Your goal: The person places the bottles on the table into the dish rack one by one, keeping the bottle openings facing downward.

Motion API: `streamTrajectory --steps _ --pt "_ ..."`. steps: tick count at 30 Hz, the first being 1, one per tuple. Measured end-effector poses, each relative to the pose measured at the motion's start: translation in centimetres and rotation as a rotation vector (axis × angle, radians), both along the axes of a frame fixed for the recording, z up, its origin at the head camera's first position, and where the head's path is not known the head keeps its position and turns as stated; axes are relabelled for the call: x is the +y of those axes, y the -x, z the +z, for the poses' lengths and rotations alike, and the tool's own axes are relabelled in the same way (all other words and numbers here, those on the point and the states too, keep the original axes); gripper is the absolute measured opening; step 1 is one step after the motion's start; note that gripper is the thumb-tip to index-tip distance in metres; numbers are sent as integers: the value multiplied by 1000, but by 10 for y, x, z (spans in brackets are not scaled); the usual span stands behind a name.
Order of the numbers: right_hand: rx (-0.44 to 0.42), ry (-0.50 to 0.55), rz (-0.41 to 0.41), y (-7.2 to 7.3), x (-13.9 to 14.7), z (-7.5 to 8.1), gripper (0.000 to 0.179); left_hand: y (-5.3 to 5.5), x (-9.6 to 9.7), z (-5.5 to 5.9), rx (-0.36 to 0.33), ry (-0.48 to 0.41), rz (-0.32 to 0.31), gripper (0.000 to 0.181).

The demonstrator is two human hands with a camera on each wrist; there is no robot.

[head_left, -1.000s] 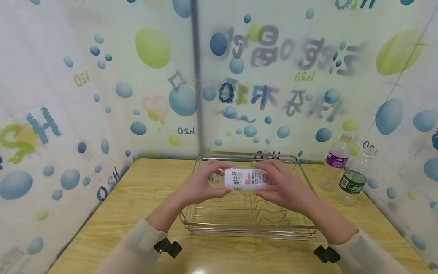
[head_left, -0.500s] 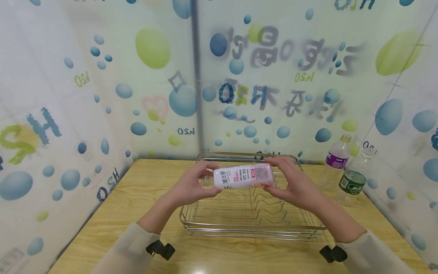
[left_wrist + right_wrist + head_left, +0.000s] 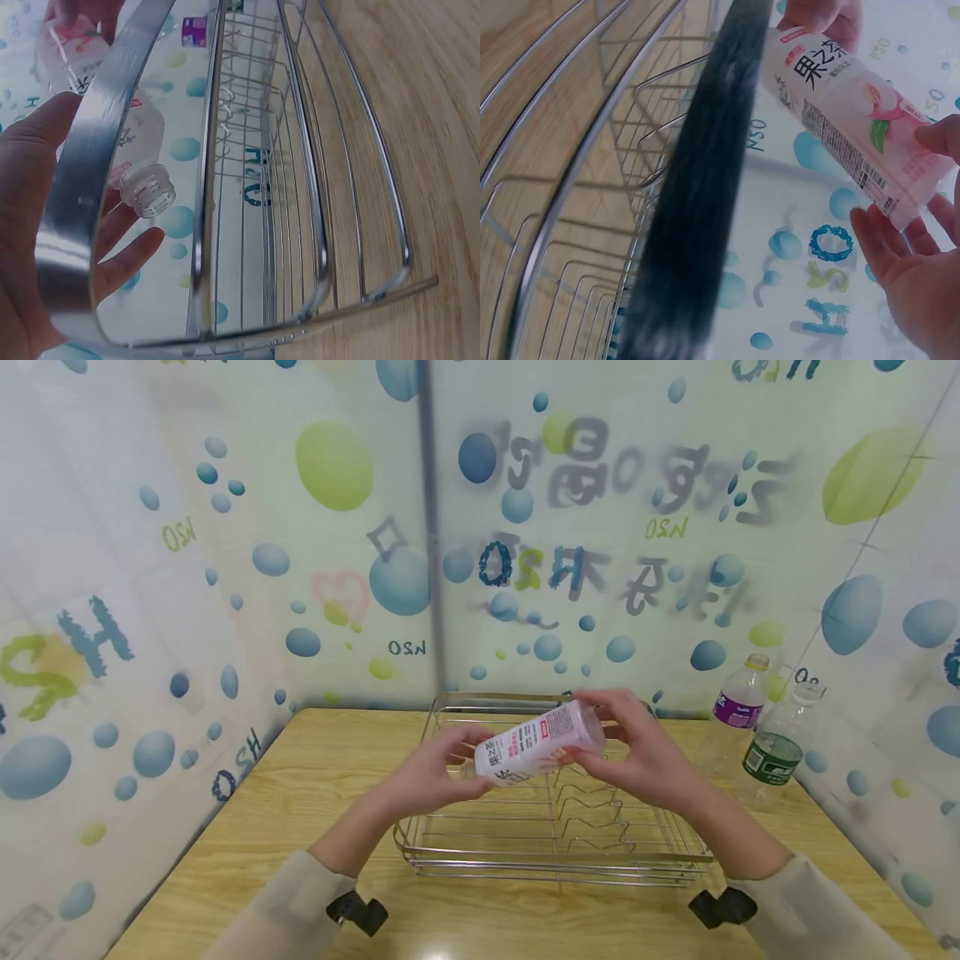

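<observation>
A plastic drink bottle (image 3: 532, 745) with a pink and white label is held in the air over a wire rack. It tilts, its neck end low at the left and its base high at the right. My left hand (image 3: 431, 777) grips the neck end between thumb and fingers. My right hand (image 3: 645, 760) holds the base end, thumb below and fingers above. In the left wrist view the clear threaded mouth of the bottle (image 3: 148, 191) shows no cap. Peach artwork and a barcode face the right wrist camera on the bottle (image 3: 855, 112).
Beneath the hands, the metal wire rack (image 3: 555, 857) rests on a wooden table (image 3: 300, 752). Two clear bottles stand to its right, a purple-labelled bottle (image 3: 738, 710) and a green-labelled bottle (image 3: 772, 758). A patterned curtain (image 3: 360, 635) surrounds the table.
The bottle has gone from nearly level to tilted, its base end rising, and its label has turned. The right hand has slid outward from the body to the base.
</observation>
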State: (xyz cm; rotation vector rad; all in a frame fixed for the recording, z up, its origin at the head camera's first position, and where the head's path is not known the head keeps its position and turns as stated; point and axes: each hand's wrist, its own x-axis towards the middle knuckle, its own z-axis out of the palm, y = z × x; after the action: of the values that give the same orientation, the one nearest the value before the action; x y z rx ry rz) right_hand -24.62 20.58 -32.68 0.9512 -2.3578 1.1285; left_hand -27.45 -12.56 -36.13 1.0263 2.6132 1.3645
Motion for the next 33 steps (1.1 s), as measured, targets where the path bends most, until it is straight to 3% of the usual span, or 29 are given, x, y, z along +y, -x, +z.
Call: streamTrajectory --steps 4,8,11,22,27,33 --pt "-50 56 6 -2 -7 7 71 -1 8 2 39 12 -23 64" --pt "-59 66 9 -2 -11 13 73 -3 14 5 101 23 -1 66" --pt "-65 53 13 -2 -13 15 73 -6 17 6 95 7 5 68" --pt "-66 80 4 2 -23 22 69 -12 30 7 -39 -55 5 68" --pt "-124 100 -16 3 -27 25 70 -13 32 6 -122 -97 -11 69" --pt "-243 139 -20 6 -29 21 80 -13 33 4 -161 -129 -1 70"
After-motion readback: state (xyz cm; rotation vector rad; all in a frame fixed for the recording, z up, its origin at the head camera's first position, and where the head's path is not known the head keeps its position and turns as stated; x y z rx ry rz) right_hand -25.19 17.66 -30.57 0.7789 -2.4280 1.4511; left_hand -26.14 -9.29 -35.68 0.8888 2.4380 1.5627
